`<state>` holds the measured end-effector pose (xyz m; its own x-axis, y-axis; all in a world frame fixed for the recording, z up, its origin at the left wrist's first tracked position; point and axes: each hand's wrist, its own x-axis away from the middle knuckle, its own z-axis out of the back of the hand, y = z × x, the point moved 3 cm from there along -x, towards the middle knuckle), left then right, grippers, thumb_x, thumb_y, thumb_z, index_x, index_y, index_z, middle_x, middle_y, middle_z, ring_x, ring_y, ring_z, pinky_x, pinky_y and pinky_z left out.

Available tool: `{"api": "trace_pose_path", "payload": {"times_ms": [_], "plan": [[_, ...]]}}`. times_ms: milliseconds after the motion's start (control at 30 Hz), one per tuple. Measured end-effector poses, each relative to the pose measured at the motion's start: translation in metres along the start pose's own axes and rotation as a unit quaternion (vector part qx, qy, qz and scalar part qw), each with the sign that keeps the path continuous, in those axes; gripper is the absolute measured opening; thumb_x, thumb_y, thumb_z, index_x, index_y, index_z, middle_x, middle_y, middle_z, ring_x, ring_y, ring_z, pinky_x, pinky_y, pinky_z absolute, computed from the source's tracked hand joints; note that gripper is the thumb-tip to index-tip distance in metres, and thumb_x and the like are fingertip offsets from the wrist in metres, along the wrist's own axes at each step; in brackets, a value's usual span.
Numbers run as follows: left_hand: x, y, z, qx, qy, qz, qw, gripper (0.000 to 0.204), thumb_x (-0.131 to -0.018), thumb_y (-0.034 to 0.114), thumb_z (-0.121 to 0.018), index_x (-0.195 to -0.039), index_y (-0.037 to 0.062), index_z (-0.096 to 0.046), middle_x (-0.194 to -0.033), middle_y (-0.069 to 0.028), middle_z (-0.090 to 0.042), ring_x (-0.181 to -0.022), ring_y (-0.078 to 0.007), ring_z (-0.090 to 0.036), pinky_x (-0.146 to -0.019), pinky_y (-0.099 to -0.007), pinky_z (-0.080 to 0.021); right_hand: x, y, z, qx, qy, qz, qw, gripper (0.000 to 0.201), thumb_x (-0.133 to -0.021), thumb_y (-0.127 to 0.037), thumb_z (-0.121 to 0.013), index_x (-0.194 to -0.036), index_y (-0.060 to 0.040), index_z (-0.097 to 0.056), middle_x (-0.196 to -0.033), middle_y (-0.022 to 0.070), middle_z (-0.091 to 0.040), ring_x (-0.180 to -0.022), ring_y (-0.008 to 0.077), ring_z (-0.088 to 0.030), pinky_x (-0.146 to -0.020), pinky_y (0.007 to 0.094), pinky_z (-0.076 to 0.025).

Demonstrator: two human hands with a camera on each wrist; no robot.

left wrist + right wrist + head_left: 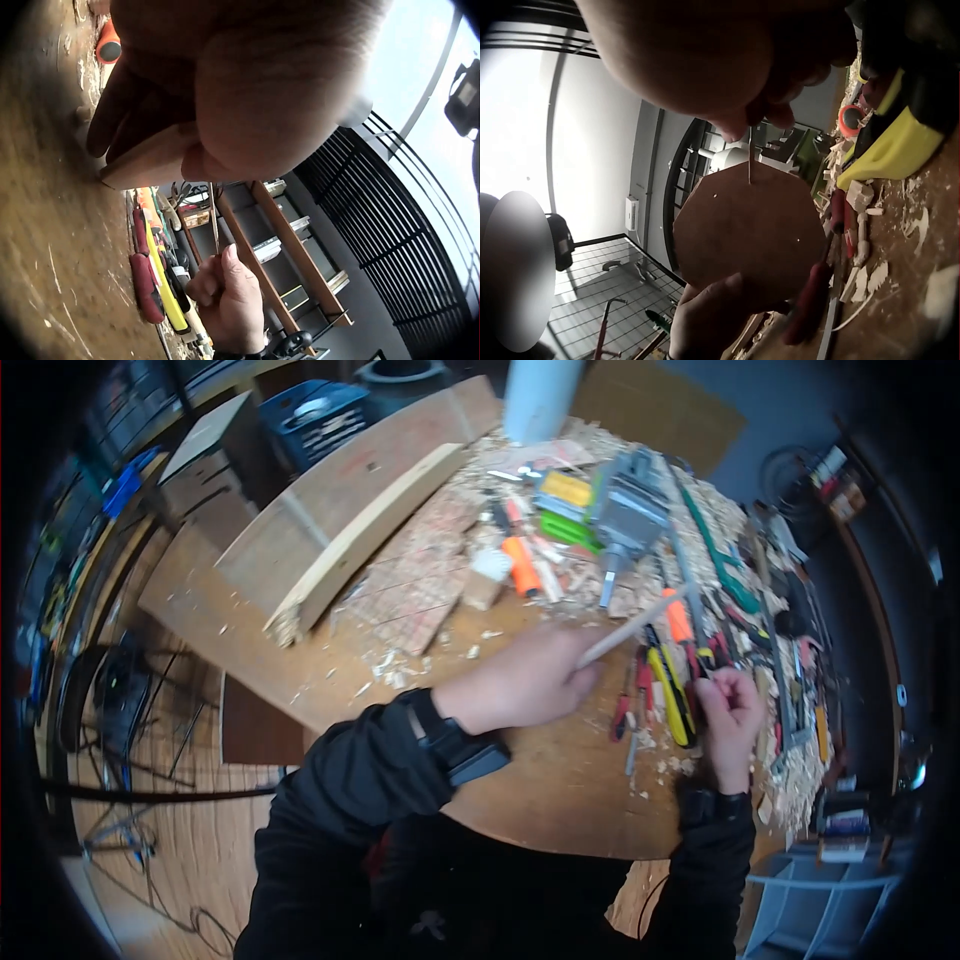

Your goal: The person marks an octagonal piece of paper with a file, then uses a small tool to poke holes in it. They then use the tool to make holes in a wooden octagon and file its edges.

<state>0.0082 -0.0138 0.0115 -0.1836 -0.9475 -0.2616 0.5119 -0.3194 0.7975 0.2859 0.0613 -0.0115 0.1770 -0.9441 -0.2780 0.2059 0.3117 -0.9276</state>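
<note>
My left hand (pixel 530 675) grips a flat many-sided wooden board (pixel 746 232) by its edge; in the head view the board looks like a pale strip. Fingers and thumb lie around the near end of the board in the left wrist view. My right hand (pixel 732 710) pinches a thin, straight rod (pixel 751 156) between thumb and fingers. The rod's far end overlaps the board near its upper edge in the right wrist view. Just left of the right hand lie a yellow-and-black tool (pixel 672 695) and a red-handled tool (pixel 146 289).
A grey power tool (pixel 628 510) lies among wood shavings and orange-handled tools (pixel 520 565). A long wooden strip (pixel 365 540) and a marked board (pixel 415 575) lie at the left. A green tool (pixel 725 565) rests at the right. The table's near edge curves close to the body.
</note>
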Motion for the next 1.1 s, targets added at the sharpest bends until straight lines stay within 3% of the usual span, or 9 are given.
{"api": "trace_pose_path", "payload": {"times_ms": [133,200,333,400,533,700,800,933,1100], "plan": [[0.000,-0.009,-0.007,-0.004,-0.003,-0.044,0.999,0.021,-0.092,0.014,-0.059,-0.106,-0.0026,-0.060,-0.073,-0.0194,-0.063,-0.067,-0.0337,-0.064,-0.062,-0.0394,-0.049,0.004,-0.010,-0.002,0.055,0.016,0.031,0.998,0.011,-0.087,-0.003,-0.071,-0.089,-0.0036,-0.059,-0.075,-0.0055,-0.052,-0.066,0.0014,-0.045,-0.058,0.0182,-0.036],[0.000,-0.005,-0.004,0.037,0.002,0.020,0.999,0.023,-0.094,0.013,-0.059,-0.109,-0.0042,-0.060,-0.070,-0.0094,-0.061,-0.062,-0.0135,-0.057,-0.057,-0.0306,-0.045,0.004,-0.010,-0.003,0.090,0.004,0.026,0.996,0.017,-0.094,-0.013,-0.065,-0.084,0.0014,-0.064,-0.071,-0.0002,-0.055,-0.067,0.0044,-0.050,-0.058,0.0219,-0.039],[-0.001,0.004,-0.004,0.041,-0.015,0.059,0.997,0.019,-0.090,0.011,-0.059,-0.104,-0.0023,-0.060,-0.070,-0.0216,-0.060,-0.060,-0.0321,-0.060,-0.059,-0.0402,-0.047,0.003,-0.018,-0.007,0.085,-0.057,-0.028,0.994,0.017,-0.094,-0.013,-0.065,-0.086,0.0018,-0.064,-0.067,-0.0005,-0.056,-0.066,0.0045,-0.049,-0.060,0.0221,-0.042],[0.000,-0.003,-0.007,0.045,0.013,0.038,0.998,0.018,-0.090,0.010,-0.060,-0.104,-0.0033,-0.060,-0.069,-0.0214,-0.058,-0.058,-0.0290,-0.057,-0.057,-0.0377,-0.046,0.005,-0.023,-0.009,0.013,-0.046,-0.057,0.997,0.013,-0.092,-0.011,-0.067,-0.087,0.0009,-0.063,-0.069,-0.0009,-0.054,-0.066,0.0050,-0.047,-0.062,0.0220,-0.043],[0.000,-0.004,-0.009,0.059,0.004,0.036,0.998,0.020,-0.092,0.009,-0.059,-0.106,-0.0042,-0.060,-0.068,-0.0195,-0.058,-0.057,-0.0223,-0.056,-0.056,-0.0350,-0.045,0.006,-0.016,-0.005,0.036,0.021,0.027,0.999,0.015,-0.089,-0.011,-0.071,-0.084,-0.0004,-0.061,-0.075,0.0010,-0.052,-0.068,0.0070,-0.049,-0.063,0.0229,-0.043],[0.000,-0.003,-0.009,0.086,0.002,0.061,0.994,0.022,-0.095,0.012,-0.059,-0.108,-0.0057,-0.061,-0.070,-0.0094,-0.060,-0.060,-0.0102,-0.047,-0.055,-0.0284,-0.043,0.007,-0.023,-0.007,0.099,-0.030,0.003,0.995,0.021,-0.091,-0.017,-0.070,-0.084,0.0008,-0.064,-0.071,0.0036,-0.053,-0.066,0.0076,-0.048,-0.058,0.0255,-0.040],[0.000,0.000,-0.011,0.088,0.008,0.043,0.995,0.021,-0.095,0.012,-0.059,-0.107,-0.0059,-0.061,-0.073,-0.0076,-0.062,-0.063,-0.0091,-0.048,-0.057,-0.0277,-0.044,0.009,-0.015,-0.005,0.059,-0.040,-0.033,0.997,0.018,-0.090,-0.015,-0.071,-0.086,0.0006,-0.062,-0.072,0.0028,-0.054,-0.066,0.0065,-0.048,-0.058,0.0242,-0.040],[0.000,0.000,-0.010,0.074,-0.009,0.062,0.995,0.022,-0.096,0.012,-0.059,-0.107,-0.0063,-0.061,-0.077,-0.0072,-0.064,-0.068,-0.0085,-0.051,-0.059,-0.0271,-0.045,0.009,-0.016,-0.001,0.022,0.013,0.068,0.997,0.019,-0.085,-0.006,-0.074,-0.091,-0.0013,-0.057,-0.075,0.0025,-0.059,-0.064,0.0063,-0.048,-0.059,0.0221,-0.042],[0.001,0.002,-0.010,0.094,0.005,0.074,0.993,0.021,-0.096,0.013,-0.060,-0.105,-0.0060,-0.063,-0.079,-0.0089,-0.066,-0.071,-0.0089,-0.055,-0.062,-0.0268,-0.047,0.008,-0.019,-0.002,0.099,-0.066,0.023,0.993,0.019,-0.091,-0.017,-0.070,-0.091,-0.0005,-0.060,-0.073,0.0035,-0.059,-0.063,0.0060,-0.048,-0.056,0.0239,-0.041]]}}
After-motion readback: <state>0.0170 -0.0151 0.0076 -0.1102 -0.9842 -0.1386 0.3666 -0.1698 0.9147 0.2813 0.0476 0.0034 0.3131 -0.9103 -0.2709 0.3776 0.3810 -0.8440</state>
